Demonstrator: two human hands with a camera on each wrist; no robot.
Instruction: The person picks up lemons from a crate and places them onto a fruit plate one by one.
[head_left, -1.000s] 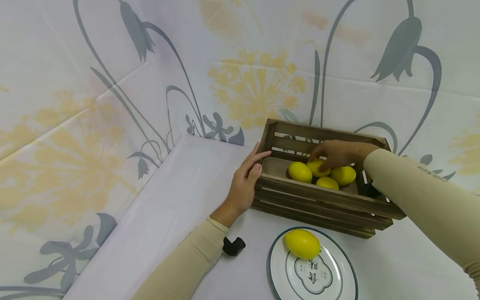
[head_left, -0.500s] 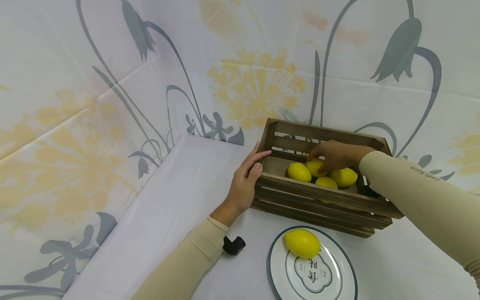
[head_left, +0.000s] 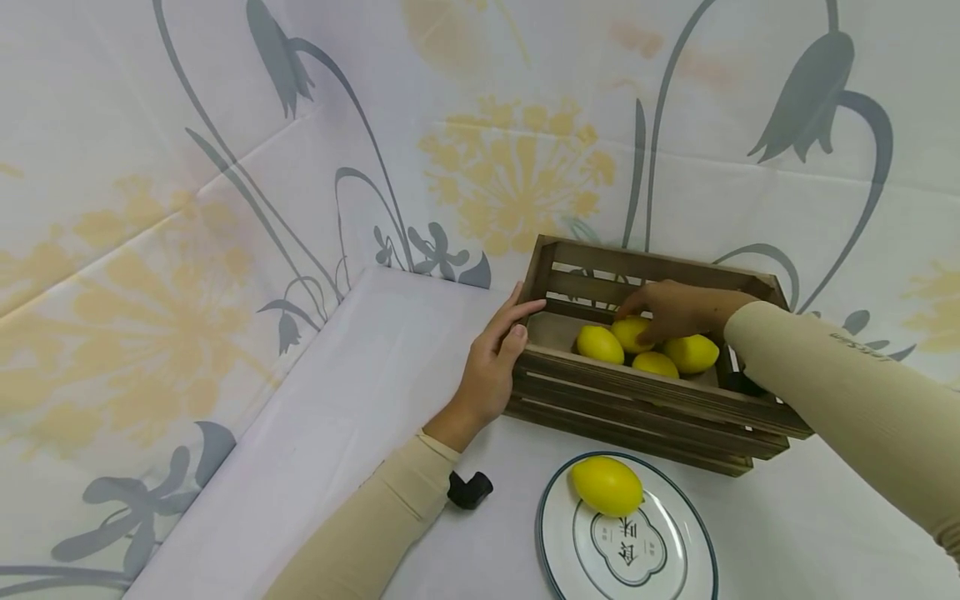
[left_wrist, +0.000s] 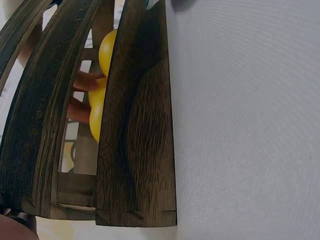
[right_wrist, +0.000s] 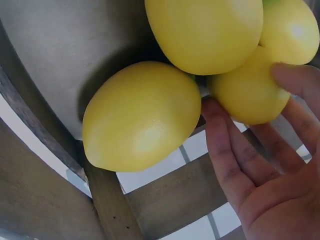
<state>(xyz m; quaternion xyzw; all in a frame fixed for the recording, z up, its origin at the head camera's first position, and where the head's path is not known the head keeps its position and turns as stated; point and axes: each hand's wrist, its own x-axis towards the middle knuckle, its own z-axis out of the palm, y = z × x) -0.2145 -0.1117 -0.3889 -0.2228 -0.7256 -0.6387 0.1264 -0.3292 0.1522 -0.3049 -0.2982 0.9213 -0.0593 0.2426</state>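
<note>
A slatted wooden crate [head_left: 645,400] stands at the back right with several yellow lemons in it. My right hand [head_left: 671,304] reaches inside and holds one lemon [head_left: 632,333] at the back of the group. In the right wrist view, its thumb lies on that lemon [right_wrist: 250,92] and its fingers reach behind it, beside another lemon [right_wrist: 145,117]. My left hand [head_left: 487,371] rests against the crate's left end, one finger extended over the rim and the thumb at the front corner. Part of the left hand [left_wrist: 17,230] shows at the crate's corner in the left wrist view.
In front of the crate, a white plate [head_left: 675,575] with a blue rim bears a single lemon [head_left: 607,486]. A small black pipe-shaped piece [head_left: 471,492] lies by the left forearm. Another dark object [head_left: 742,383] sits at the crate's right end. Patterned cloth walls stand behind.
The lemons in the crate have shifted very slightly under the right hand. Both hands stay in nearly the same place, and the plate with its lemon is unmoved.
</note>
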